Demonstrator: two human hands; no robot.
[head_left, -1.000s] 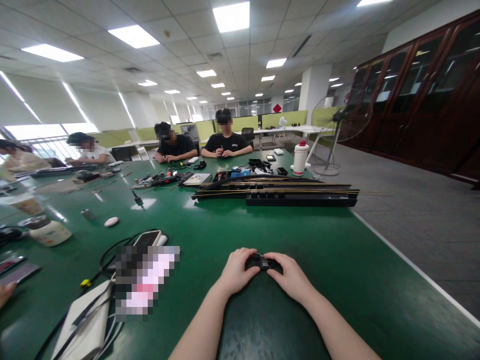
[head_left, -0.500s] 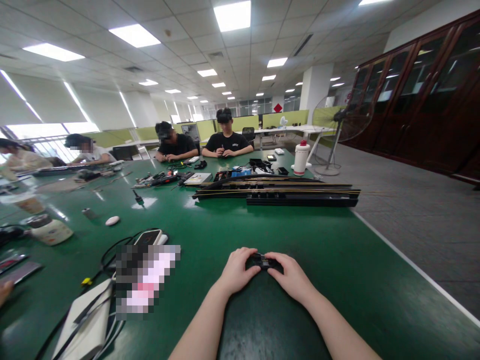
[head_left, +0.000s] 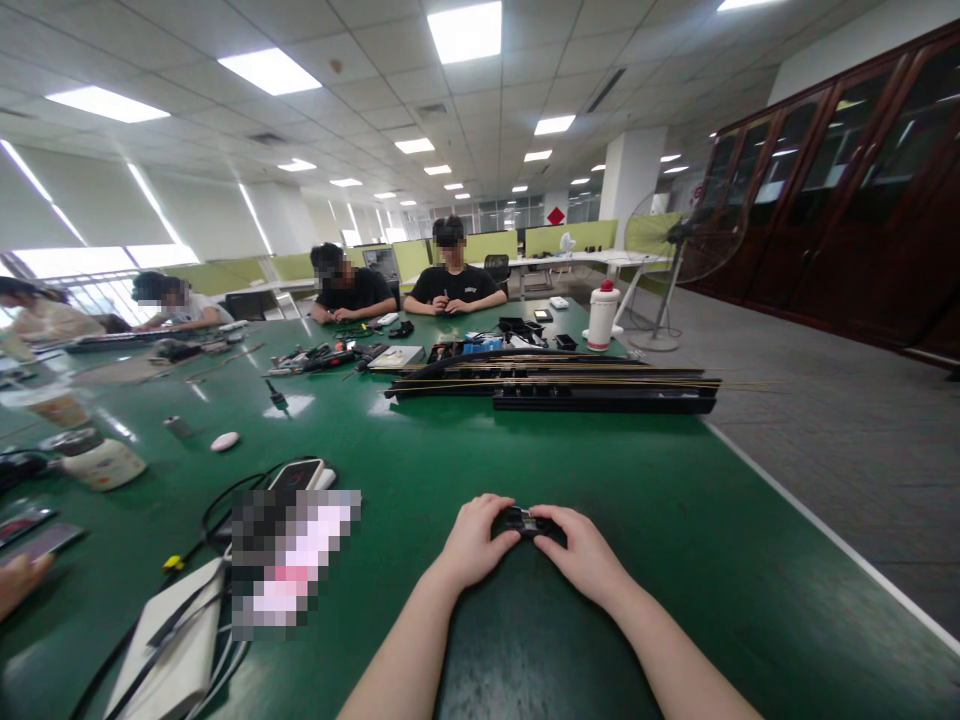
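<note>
Both my hands grip a small black part (head_left: 529,524) at its two ends, low over the green table (head_left: 420,450). My left hand (head_left: 478,540) has its fingers round the left end, with the thumb along the near side. On the opposite end, my right hand (head_left: 576,548) curls in the same way. Between the fingertips a dark hollow face with some lighter bits shows; the ends are covered by my fingers. What kind of part it is, I cannot make out.
Long black rails (head_left: 604,392) with thin yellowish rods lie across the table ahead. A white bottle (head_left: 601,318) stands behind them. To my left are a white power bank (head_left: 169,640), cables and a blurred-out screen (head_left: 300,560). A co-worker's hand (head_left: 21,580) reaches in at the left edge.
My hands and the black part stay almost still. At the left edge, the co-worker's hand has come further into view, over the flat dark object there.
</note>
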